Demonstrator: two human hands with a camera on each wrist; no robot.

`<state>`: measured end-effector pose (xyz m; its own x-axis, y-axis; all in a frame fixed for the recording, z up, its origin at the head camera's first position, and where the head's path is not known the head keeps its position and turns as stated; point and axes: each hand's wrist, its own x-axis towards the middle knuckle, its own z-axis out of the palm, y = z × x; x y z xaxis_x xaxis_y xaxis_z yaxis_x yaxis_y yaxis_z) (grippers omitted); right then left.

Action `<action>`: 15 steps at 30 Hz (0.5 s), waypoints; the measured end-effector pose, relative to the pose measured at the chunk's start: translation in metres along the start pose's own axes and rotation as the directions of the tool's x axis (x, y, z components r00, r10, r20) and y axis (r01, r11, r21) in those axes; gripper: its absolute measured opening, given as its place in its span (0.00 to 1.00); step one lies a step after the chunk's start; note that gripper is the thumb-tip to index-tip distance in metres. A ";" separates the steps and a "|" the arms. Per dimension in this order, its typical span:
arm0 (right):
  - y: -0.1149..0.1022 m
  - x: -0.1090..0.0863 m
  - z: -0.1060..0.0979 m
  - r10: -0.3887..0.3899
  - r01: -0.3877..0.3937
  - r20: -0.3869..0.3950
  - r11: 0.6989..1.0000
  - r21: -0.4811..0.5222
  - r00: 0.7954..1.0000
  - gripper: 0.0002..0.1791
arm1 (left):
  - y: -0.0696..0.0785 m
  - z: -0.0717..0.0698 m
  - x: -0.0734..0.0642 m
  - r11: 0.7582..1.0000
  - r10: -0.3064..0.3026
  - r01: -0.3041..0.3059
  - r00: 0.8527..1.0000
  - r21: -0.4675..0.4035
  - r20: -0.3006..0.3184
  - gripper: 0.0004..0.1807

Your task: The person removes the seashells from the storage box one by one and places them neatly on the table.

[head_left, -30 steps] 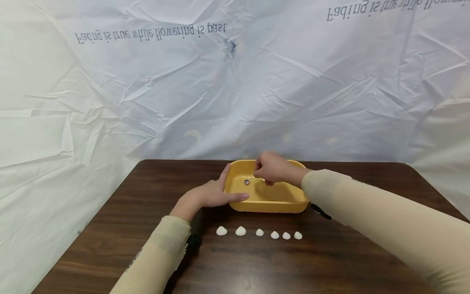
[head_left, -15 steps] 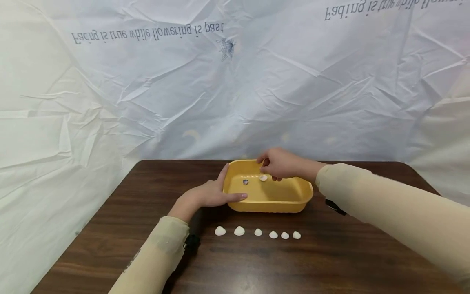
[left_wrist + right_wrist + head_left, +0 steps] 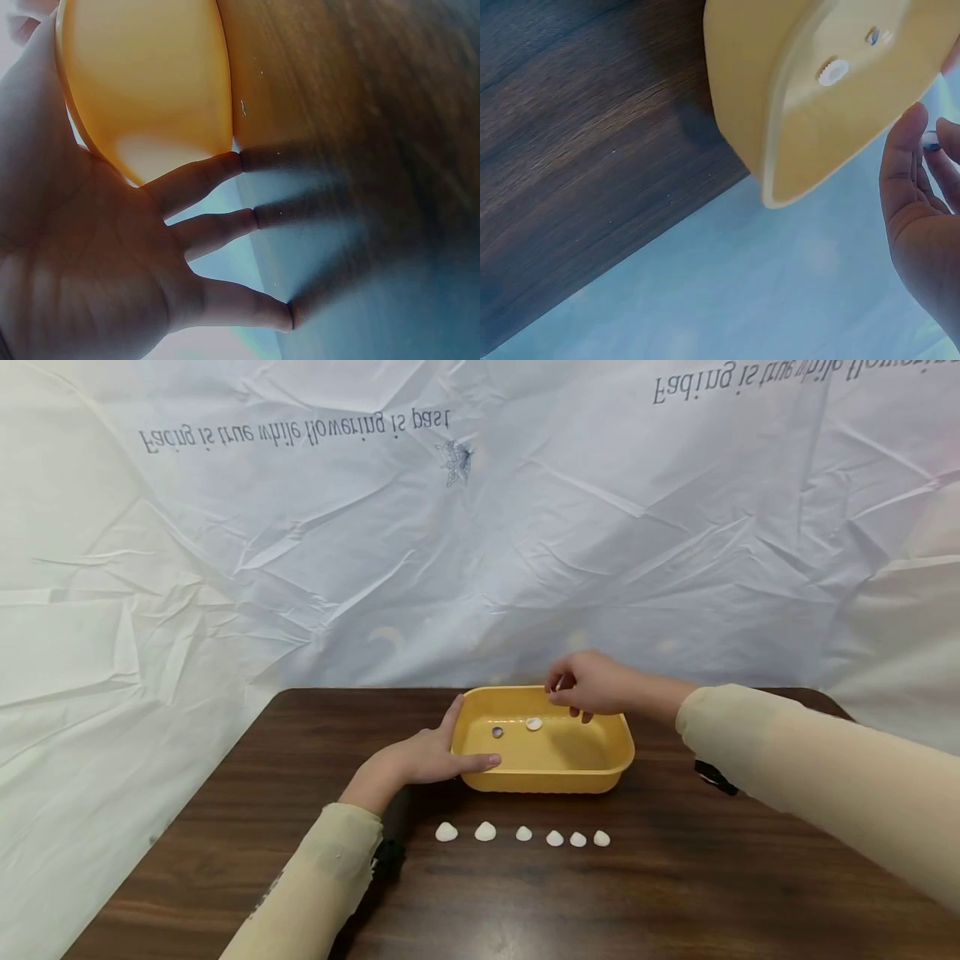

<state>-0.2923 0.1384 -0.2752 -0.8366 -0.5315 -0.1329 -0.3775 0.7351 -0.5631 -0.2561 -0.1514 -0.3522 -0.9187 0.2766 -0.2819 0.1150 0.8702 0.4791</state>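
Observation:
A yellow plastic tub (image 3: 543, 782) stands near the table's far edge. My left hand (image 3: 423, 756) steadies its left end, thumb over the front rim and another finger along the far corner. In the left wrist view, straight, spread fingers (image 3: 214, 229) reach down beside the tub wall. My right hand (image 3: 592, 683) is raised over the tub's far right rim. In the right wrist view it pinches a small seashell (image 3: 930, 140) between thumb and fingertip. On the tub floor lie a white seashell (image 3: 534, 724) and a smaller purplish seashell (image 3: 497, 732).
Several white seashells, among them a larger one (image 3: 485, 832) and a right-end one (image 3: 602, 838), form a row on the brown wooden table (image 3: 480, 893) in front of the tub. A creased white printed sheet (image 3: 480, 568) hangs behind the table.
My right hand has risen out of the tub and moved right, now with a small seashell. The white seashell inside has come into full view. My left hand stays at the tub.

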 end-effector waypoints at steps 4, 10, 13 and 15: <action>0.003 -0.005 -0.001 0.016 -0.015 -0.007 0.998 0.059 1.000 0.08 | 0.001 0.000 0.000 1.000 0.000 0.000 1.000 0.003 -0.003 0.72; 0.008 -0.012 -0.003 0.050 -0.049 -0.007 0.990 0.133 0.999 0.08 | 0.001 0.000 0.000 1.000 -0.001 0.001 1.000 -0.005 -0.001 0.73; 0.012 -0.014 -0.004 0.055 -0.054 -0.001 0.990 0.132 0.998 0.11 | 0.001 0.000 0.000 1.000 -0.001 0.001 1.000 -0.004 -0.001 0.72; 0.015 -0.016 -0.004 0.048 -0.048 0.007 0.993 0.107 0.999 0.14 | 0.001 0.000 0.000 1.000 -0.002 0.002 1.000 0.002 -0.001 0.72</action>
<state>-0.2864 0.1592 -0.2784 -0.8510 -0.4985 -0.1652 -0.2921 0.7107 -0.6400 -0.2560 -0.1504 -0.3522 -0.9194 0.2743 -0.2818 0.1138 0.8714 0.4771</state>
